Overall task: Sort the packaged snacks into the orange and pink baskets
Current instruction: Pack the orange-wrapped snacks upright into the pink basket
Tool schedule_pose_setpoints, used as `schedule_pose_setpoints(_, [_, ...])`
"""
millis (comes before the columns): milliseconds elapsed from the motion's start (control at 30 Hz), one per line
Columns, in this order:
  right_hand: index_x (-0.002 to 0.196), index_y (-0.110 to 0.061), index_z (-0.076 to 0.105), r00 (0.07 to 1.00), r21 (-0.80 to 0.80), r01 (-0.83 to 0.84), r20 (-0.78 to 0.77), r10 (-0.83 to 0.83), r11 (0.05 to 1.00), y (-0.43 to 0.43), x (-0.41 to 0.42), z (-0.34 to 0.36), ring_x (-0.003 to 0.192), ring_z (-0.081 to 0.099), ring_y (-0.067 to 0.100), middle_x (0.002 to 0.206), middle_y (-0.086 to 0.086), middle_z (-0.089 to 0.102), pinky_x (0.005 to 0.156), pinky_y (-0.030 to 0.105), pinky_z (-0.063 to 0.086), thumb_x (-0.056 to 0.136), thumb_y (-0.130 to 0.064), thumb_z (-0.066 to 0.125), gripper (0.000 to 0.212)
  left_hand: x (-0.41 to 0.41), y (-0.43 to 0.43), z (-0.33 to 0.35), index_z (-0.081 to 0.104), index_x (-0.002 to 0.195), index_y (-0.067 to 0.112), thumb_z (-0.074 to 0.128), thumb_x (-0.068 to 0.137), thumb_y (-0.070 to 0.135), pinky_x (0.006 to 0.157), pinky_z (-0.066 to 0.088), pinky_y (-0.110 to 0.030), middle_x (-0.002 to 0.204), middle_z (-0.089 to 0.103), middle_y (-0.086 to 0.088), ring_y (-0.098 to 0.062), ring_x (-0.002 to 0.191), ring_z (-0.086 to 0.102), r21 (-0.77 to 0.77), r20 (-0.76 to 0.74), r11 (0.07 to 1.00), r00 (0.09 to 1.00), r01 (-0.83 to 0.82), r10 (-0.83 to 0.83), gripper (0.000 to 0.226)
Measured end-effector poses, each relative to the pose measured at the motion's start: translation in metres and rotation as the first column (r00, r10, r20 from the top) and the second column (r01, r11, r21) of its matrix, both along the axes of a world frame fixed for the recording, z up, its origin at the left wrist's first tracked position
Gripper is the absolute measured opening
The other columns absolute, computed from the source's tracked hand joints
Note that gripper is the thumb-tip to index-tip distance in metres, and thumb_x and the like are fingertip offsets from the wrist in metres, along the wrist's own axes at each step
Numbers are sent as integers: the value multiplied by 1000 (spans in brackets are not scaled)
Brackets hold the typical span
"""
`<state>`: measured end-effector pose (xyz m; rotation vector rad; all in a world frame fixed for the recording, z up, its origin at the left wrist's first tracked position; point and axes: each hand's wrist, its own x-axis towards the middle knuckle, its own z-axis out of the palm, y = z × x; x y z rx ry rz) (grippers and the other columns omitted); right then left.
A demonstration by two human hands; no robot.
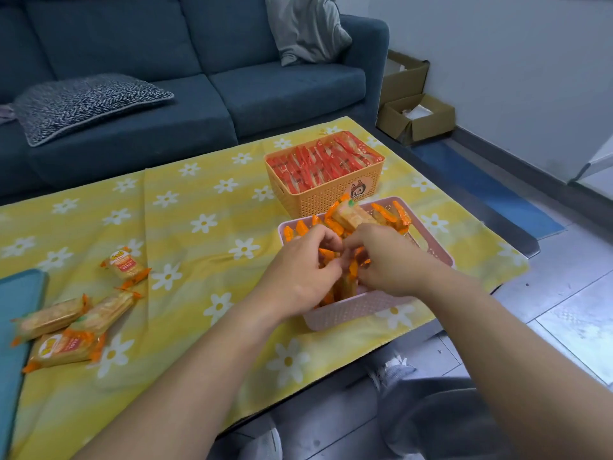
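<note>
Four loose orange-ended packets point(71, 323) lie at the worktop's near left, well apart from both hands — their long axes run roughly left-right, tilted up toward the right. Left hand point(300, 272) is nearer them. Both hands work inside the pink basket point(351, 310); left fingers point(326, 240) and right hand point(386, 258) curl around upright packets point(345, 280). Orange basket point(326, 197), far right, sits packed with red packets.

A single head-worn view looks forward and steeply down from above the near edge of the worktop point(205, 207), close enough that both forearms fill the lower frame. It faces across the worktop toward a blue sofa point(232, 88), with tiled floor point(564, 310) showing at right
</note>
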<state>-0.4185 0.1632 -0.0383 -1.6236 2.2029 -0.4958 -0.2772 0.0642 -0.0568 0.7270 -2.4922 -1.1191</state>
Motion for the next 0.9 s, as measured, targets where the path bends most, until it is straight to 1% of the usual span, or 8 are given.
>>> schedule_pose_setpoints(133, [108, -15, 63, 988, 27, 19, 150, -23, 999, 1, 3, -4, 71, 64, 9, 93, 1, 73, 56, 15, 47, 84, 8, 57, 34, -4, -4, -9, 50, 95, 30, 76, 86, 30, 76, 51, -38, 94, 67, 14, -12, 86, 63, -8, 59, 1000, 998, 9, -9, 27])
schedule_pose_setpoints(233, [102, -18, 59, 922, -93, 230, 341, -186, 969, 12, -13, 8, 71, 73, 12, 84, -1, 76, 66, 29, 59, 84, 8, 54, 32, -5, -5, -12, 55, 96, 34, 77, 81, 22, 77, 53, -44, 93, 66, 16, -11, 87, 61, -105, 156, 993, 987, 49, -33, 29])
schedule_pose_setpoints(333, [94, -25, 67, 955, -120, 279, 141, -262, 953, 27, -36, 16, 74, 69, 4, 87, -9, 73, 67, 24, 56, 86, -5, 65, 22, -9, 0, -11, 64, 97, 39, 70, 84, 20, 77, 52, -40, 92, 60, 15, -15, 95, 55, -269, 219, 957, 974, 113, -53, 24])
schedule_pose_setpoints(433, [96, -27, 74, 977, 116, 198, 57, -206, 973, 34, -43, 12, 82, 64, 1, 98, -12, 71, 69, 19, 51, 83, -20, 76, 15, -11, 2, -10, 72, 102, 44, 61, 90, 23, 78, 42, -29, 101, 57, 12, -17, 102, 50, -375, 299, 911, 952, 172, -57, 27])
schedule_pose_setpoints(567, [112, -29, 69, 978, 237, 191, -124, -166, 953, 25, -41, 1, 92, 61, 13, 104, -9, 63, 81, 31, 54, 80, -34, 80, 34, -12, 2, -9, 74, 102, 42, 58, 92, 25, 84, 42, -31, 107, 57, 8, -19, 108, 49, -379, 315, 908, 947, 179, -55, 25])
schedule_pose_setpoints(667, [94, -32, 65, 961, 266, 210, -233, -149, 941, 17, -40, 1, 84, 55, 14, 88, -12, 56, 71, 31, 49, 86, -37, 74, 13, -13, 1, -9, 75, 100, 41, 59, 92, 25, 90, 46, -35, 106, 57, 8, -19, 110, 50, -342, 318, 923, 946, 174, -60, 23])
schedule_pose_setpoints(733, [77, -26, 60, 958, 223, 227, -226, -176, 948, 18, -41, 5, 74, 54, 15, 77, -8, 58, 63, 31, 45, 87, -39, 72, 20, -13, 0, -8, 75, 98, 41, 61, 92, 26, 90, 47, -37, 105, 57, 9, -18, 111, 50, -327, 329, 929, 942, 173, -60, 21])
schedule_pose_setpoints(900, [73, -8, 65, 960, 106, 279, -33, -277, 954, 18, -28, 12, 63, 55, 18, 64, 2, 61, 58, 34, 44, 82, -38, 78, 34, -15, 1, -7, 64, 96, 38, 66, 88, 27, 81, 52, -40, 98, 59, 13, -14, 99, 56, -292, 239, 952, 971, 92, -21, 14])
